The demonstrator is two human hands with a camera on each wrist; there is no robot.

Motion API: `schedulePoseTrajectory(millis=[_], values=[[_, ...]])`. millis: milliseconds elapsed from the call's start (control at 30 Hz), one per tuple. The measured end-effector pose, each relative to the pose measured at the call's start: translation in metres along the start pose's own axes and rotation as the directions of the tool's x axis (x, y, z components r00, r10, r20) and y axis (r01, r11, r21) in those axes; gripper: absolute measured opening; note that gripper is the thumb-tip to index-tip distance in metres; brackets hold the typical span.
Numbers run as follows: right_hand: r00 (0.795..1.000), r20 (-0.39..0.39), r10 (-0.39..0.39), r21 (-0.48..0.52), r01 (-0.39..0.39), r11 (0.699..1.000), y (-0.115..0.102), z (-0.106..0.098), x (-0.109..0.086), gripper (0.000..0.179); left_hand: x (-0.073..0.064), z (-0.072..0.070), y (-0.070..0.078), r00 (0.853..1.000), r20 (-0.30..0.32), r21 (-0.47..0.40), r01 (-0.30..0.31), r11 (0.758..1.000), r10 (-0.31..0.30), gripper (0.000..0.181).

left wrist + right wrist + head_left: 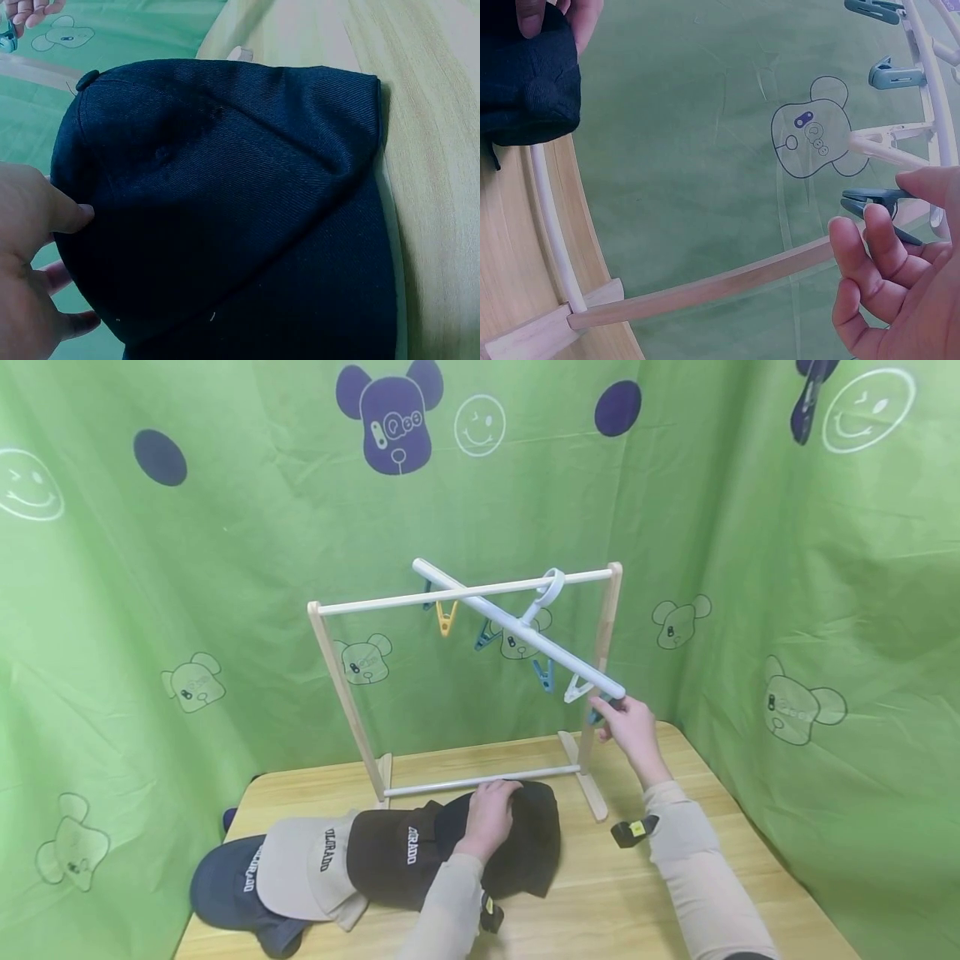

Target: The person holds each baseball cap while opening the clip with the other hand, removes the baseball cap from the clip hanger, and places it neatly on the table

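Observation:
My left hand [489,818] holds a black cap [536,843] by its crown, thumb on the near side and fingers behind, as the left wrist view shows. The cap's front is hidden in that view. At the near right end of a white clip hanger [558,653], my right hand [632,731] pinches a dark teal clip [876,199] between thumb and fingers. The hanger's hook [553,585] goes over the top bar of a wooden rack [397,602], and the hanger is turned slantwise across that bar. Other clips, including a yellow clip [446,620], hang along it.
Left of the black cap lie a dark brown cap [382,852], a beige cap [288,868] and a navy cap [217,885], overlapping in a row on the wooden table [600,893]. The rack's feet [583,777] stand toward the table's back. Green curtain [247,568] surrounds the table.

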State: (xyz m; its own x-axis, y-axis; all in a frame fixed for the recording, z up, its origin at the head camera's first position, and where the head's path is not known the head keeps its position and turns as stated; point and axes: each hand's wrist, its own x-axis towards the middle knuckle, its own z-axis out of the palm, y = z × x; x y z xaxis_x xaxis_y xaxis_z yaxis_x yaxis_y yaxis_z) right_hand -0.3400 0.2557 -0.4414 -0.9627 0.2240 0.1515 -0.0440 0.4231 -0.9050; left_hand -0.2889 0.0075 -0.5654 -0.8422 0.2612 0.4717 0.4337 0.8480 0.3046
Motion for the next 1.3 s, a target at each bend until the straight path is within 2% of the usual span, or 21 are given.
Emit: schedulePoseTrajectory(millis=[333, 600, 967, 1133, 1300], values=[[1.0, 0.002, 0.003, 0.008, -0.003, 1.0, 0.0, 0.003, 0.001, 0.052, 0.001, 0.002, 0.001, 0.999, 0.027, 0.002, 0.025, 1.0, -0.025, 0.034], [1.0, -0.002, 0.003, 0.015, -0.003, 1.0, 0.0, 0.004, 0.001, 0.05, 0.002, 0.006, 0.001, 0.994, 0.086, 0.005, 0.068, 0.998, -0.068, 0.039], [1.0, 0.015, -0.003, 0.013, 0.003, 1.0, -0.001, 0.004, 0.001, 0.05, -0.003, 0.001, 0.007, 0.996, 0.062, -0.032, 0.069, 0.997, -0.067, 0.044], [1.0, 0.009, 0.0, 0.001, 0.0, 1.0, -0.001, 0.004, 0.0, 0.049, -0.008, -0.002, 0.016, 0.986, 0.125, -0.004, 0.11, 0.994, -0.109, 0.049], [1.0, 0.015, 0.003, -0.008, -0.003, 1.0, 0.0, 0.005, 0.0, 0.054, -0.021, -0.003, 0.027, 0.962, 0.219, 0.015, 0.164, 0.986, -0.164, 0.062]])
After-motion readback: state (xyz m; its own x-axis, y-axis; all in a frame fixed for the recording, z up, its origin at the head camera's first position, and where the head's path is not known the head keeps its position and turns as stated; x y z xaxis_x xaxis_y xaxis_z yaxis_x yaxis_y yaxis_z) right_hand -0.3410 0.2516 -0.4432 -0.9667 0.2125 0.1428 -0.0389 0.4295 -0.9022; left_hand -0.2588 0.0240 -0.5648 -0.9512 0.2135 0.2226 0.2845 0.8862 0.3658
